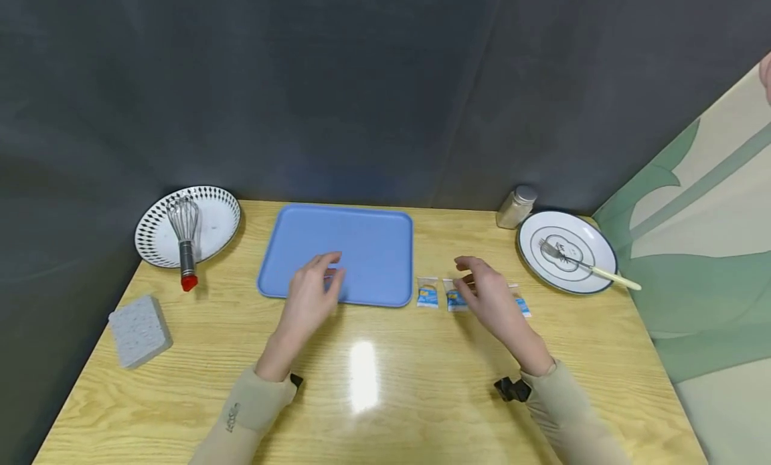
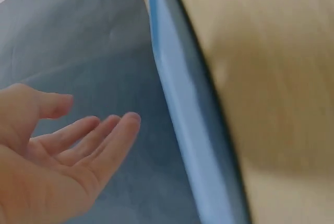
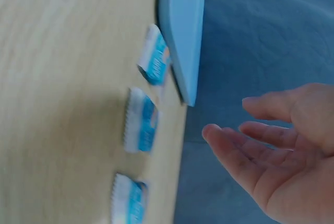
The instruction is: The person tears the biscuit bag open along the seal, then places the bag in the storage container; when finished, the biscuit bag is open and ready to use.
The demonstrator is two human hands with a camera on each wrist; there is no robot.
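Observation:
My left hand (image 1: 313, 288) hovers over the near edge of a blue tray (image 1: 373, 251), fingers loosely bent and holding nothing; the left wrist view shows its palm and apart fingers (image 2: 112, 145). My right hand (image 1: 490, 294) is above a row of small blue-and-clear packets, its fingers relaxed with nothing in them. One packet (image 1: 427, 293) lies by the tray's right edge. A second packet (image 1: 456, 298) and a third packet (image 1: 521, 303) are partly covered by the right hand in the head view; the right wrist view shows packets (image 3: 141, 119) flat on the table, apart from the hand.
At the left, a whisk (image 1: 187, 241) lies across a patterned plate (image 1: 153, 234), with a grey sponge (image 1: 140, 331) nearer. At the right, a fork (image 1: 593, 267) rests on a dark-rimmed plate (image 1: 542, 234) beside a shaker jar (image 1: 516, 209). A dark curtain (image 1: 361, 90) hangs behind the table.

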